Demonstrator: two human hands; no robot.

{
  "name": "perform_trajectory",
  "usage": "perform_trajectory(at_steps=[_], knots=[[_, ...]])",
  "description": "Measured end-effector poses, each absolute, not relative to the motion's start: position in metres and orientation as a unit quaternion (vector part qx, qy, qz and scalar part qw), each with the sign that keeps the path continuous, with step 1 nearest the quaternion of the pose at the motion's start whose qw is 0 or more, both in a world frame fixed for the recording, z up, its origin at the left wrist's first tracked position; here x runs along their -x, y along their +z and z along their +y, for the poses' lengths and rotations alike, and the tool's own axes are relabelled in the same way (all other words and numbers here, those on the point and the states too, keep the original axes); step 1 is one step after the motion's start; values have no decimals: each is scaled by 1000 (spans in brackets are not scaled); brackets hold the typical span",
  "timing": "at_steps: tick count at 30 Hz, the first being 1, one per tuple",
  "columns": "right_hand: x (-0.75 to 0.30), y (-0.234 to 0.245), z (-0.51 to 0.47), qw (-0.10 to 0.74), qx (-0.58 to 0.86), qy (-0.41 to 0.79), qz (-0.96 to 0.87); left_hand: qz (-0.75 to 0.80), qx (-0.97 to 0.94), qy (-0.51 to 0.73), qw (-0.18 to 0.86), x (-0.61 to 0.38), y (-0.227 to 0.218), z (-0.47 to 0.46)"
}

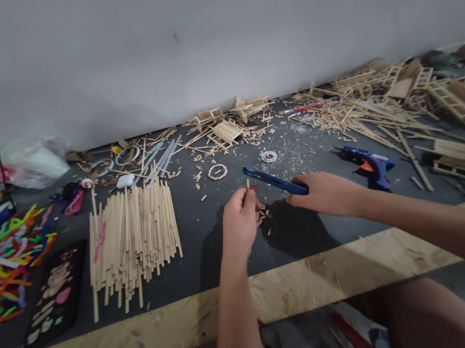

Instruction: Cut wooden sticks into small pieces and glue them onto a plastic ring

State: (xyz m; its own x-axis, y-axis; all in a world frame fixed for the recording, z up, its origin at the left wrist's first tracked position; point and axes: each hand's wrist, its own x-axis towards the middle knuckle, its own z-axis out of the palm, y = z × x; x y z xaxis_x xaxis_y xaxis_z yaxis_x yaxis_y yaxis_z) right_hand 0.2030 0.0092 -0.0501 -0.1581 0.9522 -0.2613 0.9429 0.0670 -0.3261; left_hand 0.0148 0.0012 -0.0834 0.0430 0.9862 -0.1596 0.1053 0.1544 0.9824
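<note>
tbh I can't make out a single word, number or brand anywhere from where I'm standing.

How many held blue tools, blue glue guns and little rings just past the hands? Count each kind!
Long blue tool in the right hand: 1
Blue pistol-shaped glue gun: 1
Little rings: 2 (tan round ring, white round ring)
Total: 4

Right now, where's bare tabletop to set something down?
Mostly bare: between the stick pile and left hand, and between the right hand and wooden front edge, in shadow. Crowded: back right, with loose sticks and wooden models; far left, with colored strips.
</note>
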Motion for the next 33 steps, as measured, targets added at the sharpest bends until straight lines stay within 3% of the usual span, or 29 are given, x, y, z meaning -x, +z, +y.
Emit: perform_trajectory(at_steps=[19,33], knots=[[-198,-37,-26,27,635,167,-754,530,-629,364,437,-7,-75,-11],[-194,-57,-31,-7,648,188,-738,527,-640,319,460,-4,-80,-14]])
